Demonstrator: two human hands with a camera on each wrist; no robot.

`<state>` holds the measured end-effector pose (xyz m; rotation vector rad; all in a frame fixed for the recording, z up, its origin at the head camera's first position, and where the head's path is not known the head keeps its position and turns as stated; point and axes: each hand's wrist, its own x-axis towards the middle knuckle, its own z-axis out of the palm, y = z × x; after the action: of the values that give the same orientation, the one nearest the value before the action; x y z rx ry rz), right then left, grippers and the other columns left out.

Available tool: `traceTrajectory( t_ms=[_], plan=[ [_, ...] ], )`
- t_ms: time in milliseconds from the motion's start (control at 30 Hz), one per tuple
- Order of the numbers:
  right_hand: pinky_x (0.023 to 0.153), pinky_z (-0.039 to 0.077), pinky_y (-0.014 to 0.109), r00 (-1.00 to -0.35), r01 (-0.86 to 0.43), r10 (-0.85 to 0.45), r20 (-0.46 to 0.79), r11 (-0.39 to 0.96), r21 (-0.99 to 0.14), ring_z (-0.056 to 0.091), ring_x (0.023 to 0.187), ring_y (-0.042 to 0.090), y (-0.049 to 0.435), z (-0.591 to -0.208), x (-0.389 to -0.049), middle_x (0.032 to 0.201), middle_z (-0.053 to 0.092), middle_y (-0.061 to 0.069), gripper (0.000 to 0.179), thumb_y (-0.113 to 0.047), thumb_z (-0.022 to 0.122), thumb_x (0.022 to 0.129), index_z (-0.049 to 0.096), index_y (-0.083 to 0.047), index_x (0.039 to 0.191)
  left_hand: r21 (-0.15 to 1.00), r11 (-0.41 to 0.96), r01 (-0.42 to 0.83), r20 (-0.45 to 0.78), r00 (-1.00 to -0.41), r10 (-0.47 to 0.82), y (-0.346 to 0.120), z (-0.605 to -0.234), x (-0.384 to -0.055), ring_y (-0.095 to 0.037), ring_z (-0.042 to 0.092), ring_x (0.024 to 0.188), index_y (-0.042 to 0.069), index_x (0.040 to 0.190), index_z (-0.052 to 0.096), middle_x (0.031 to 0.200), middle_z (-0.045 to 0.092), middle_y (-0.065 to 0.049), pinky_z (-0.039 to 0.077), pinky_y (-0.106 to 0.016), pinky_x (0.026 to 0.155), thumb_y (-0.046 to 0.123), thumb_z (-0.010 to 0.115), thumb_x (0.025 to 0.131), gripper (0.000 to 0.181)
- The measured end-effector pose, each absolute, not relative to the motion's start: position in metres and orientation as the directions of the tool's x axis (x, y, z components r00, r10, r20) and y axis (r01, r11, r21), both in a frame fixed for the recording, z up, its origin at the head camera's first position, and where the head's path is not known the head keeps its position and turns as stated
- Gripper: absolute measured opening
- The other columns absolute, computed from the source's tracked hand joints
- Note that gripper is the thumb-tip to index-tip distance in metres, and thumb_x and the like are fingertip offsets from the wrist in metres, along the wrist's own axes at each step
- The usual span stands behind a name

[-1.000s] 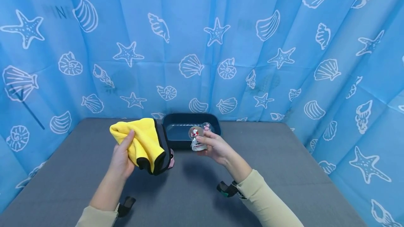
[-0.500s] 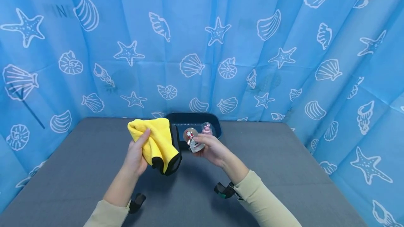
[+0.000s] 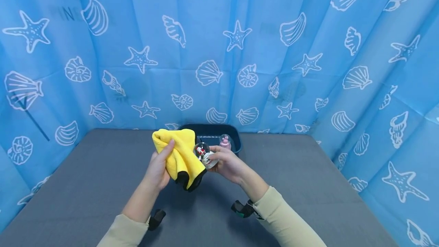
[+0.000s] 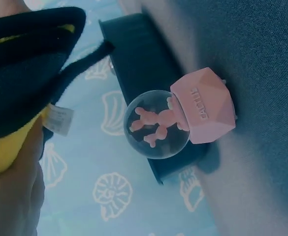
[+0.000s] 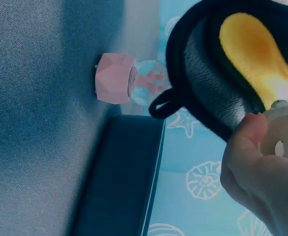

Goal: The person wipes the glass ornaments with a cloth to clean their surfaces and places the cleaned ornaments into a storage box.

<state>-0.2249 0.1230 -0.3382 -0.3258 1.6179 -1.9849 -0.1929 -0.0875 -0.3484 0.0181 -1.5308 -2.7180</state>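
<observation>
My left hand point(image 3: 159, 170) grips a folded yellow cloth point(image 3: 178, 155) with black edging and a dark grey back. In my right hand point(image 3: 229, 164) is a small snow globe point(image 3: 201, 150), tilted left, with a red-and-white Santa figure and white base. The globe's dome is right at the cloth's edge. Its hollow underside point(image 5: 280, 130) faces the right wrist camera. A pink-based snow globe point(image 4: 203, 105) lettered "CACTUS" stands on the table between both hands and the bin; the cloth hides it in the head view.
A dark blue bin point(image 3: 214, 129) stands at the table's back, against a blue shell-print curtain point(image 3: 236, 87). Inside it, at the right, is another pink globe point(image 3: 225, 141). Grey fabric covers the table point(image 3: 291, 170).
My left hand has brought the cloth rightward to the Santa globe. My right hand has moved slightly left and tilted the globe over toward the cloth. The pink-based globe on the table is now covered from above.
</observation>
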Motion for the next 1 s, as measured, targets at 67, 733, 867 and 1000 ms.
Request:
traceTrajectory(
  t_ms=[67, 733, 867, 1000],
  plan=[
    [0.077, 0.045, 0.027, -0.821, 0.252, -0.551, -0.149, -0.117, -0.961, 0.053, 0.089, 0.019, 0.123, -0.337, -0.225, 0.106, 0.059, 0.006, 0.036, -0.016, 0.049, 0.094, 0.045, 0.003, 0.124, 0.864, -0.503, 0.01, 0.003, -1.0, -0.015, -0.085, -0.348, -0.194, -0.011, 0.059, 0.096, 0.007, 0.123, 0.039, 0.106, 0.054, 0.0, 0.048, -0.025, 0.088, 0.026, 0.051, 0.102, 0.031],
    [0.097, 0.046, 0.038, -0.83, 0.118, -0.553, -0.075, -0.042, -0.992, 0.06, 0.097, 0.018, 0.131, -0.341, -0.229, 0.121, 0.056, 0.014, 0.059, -0.018, 0.068, 0.092, 0.041, 0.009, 0.137, 1.0, -0.001, 0.012, 0.011, -0.938, 0.346, -0.078, -0.351, -0.196, -0.028, 0.053, 0.103, 0.007, 0.139, 0.028, 0.116, 0.049, -0.015, 0.043, -0.04, 0.089, 0.021, 0.06, 0.096, 0.056],
    [0.098, 0.047, 0.04, -0.821, -0.007, -0.571, 0.001, 0.008, -1.0, 0.059, 0.1, 0.019, 0.132, -0.34, -0.229, 0.122, 0.058, 0.015, 0.067, -0.03, 0.071, 0.091, 0.043, 0.006, 0.14, 1.0, 0.017, 0.015, 0.01, -0.966, 0.259, -0.072, -0.356, -0.199, -0.027, 0.055, 0.098, 0.008, 0.138, 0.033, 0.112, 0.051, -0.014, 0.048, -0.037, 0.083, 0.022, 0.067, 0.093, 0.058],
    [0.096, 0.048, 0.04, -0.785, -0.103, -0.616, 0.06, 0.035, -0.994, 0.058, 0.105, 0.021, 0.132, -0.341, -0.229, 0.128, 0.054, 0.02, 0.069, -0.033, 0.064, 0.095, 0.036, 0.004, 0.146, 1.0, -0.01, -0.007, -0.006, -0.991, 0.131, -0.06, -0.361, -0.199, -0.025, 0.056, 0.095, 0.008, 0.138, 0.032, 0.113, 0.05, -0.015, 0.05, -0.033, 0.08, 0.025, 0.068, 0.092, 0.061]
  ],
)
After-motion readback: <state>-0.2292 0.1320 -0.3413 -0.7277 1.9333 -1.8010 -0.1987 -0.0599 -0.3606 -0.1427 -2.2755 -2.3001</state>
